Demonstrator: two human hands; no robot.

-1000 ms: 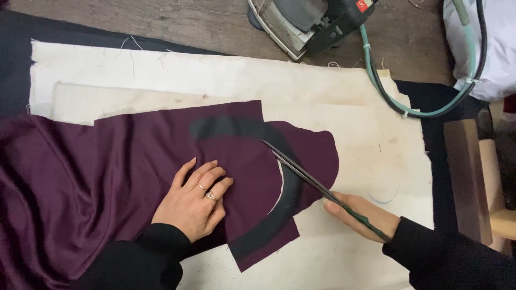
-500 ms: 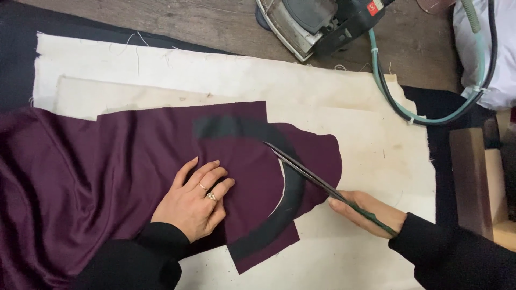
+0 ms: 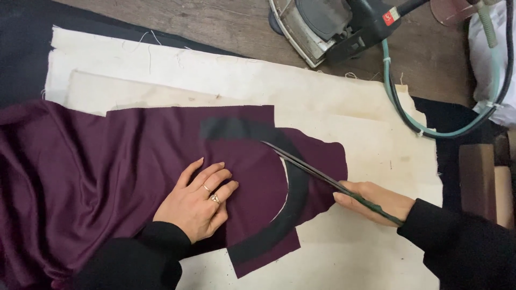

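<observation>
A: What does each hand do?

B: The left hand [image 3: 196,201] lies flat, fingers spread and pressing the purple fabric [image 3: 107,177] onto the cream cloth [image 3: 344,113] that covers the bench. The right hand [image 3: 373,200] is closed around the handles of the long scissors [image 3: 322,177].

A: Where do the blades lie?

B: Their tips sit at the inner edge of the dark curved band [image 3: 293,196], just right of the left hand's fingertips, where a pale slit already shows cream cloth beneath. The blades appear nearly closed.

A: What makes the cut good here?

B: In my judgement, keep the flat hand near the cutting line but clear of the blades, so the fabric cannot creep. Keep the lower blade resting on the cloth, take long strokes, and turn the scissors gradually with the curve rather than lifting the fabric.

A: What else is present?

B: An iron [image 3: 328,27] with a green hose [image 3: 408,115] rests at the bench's far edge, well apart from the work.
</observation>
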